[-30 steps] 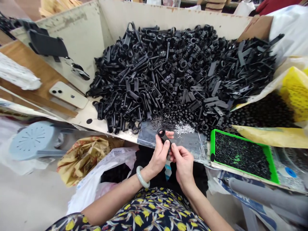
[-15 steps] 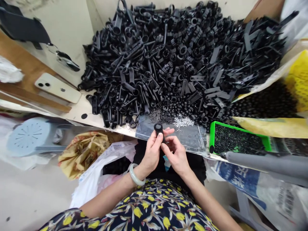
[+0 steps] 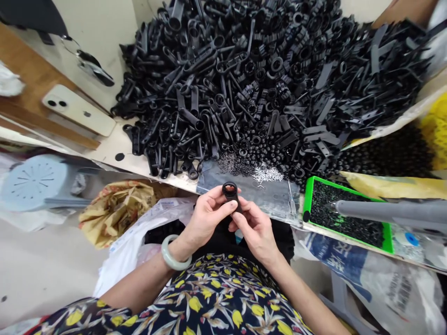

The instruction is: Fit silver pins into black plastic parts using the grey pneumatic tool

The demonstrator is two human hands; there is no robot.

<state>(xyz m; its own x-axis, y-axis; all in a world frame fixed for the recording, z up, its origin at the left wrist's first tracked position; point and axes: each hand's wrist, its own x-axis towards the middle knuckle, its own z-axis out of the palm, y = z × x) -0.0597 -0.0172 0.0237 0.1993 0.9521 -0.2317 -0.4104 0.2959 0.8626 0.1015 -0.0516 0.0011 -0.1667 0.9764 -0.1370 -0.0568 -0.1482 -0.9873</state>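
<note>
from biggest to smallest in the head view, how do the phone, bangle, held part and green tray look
1. green tray
2. phone
3. bangle
4. held part, by what shows; it is partly hidden, so its place is unsure

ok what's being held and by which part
A black ring-ended part: left hand grips it just below the ring; right hand is at its lower end, exact contact hidden.

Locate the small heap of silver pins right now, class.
In the head view, the silver pins lie right of centre on the grey sheet, beyond the right hand and left of the green tray.
</note>
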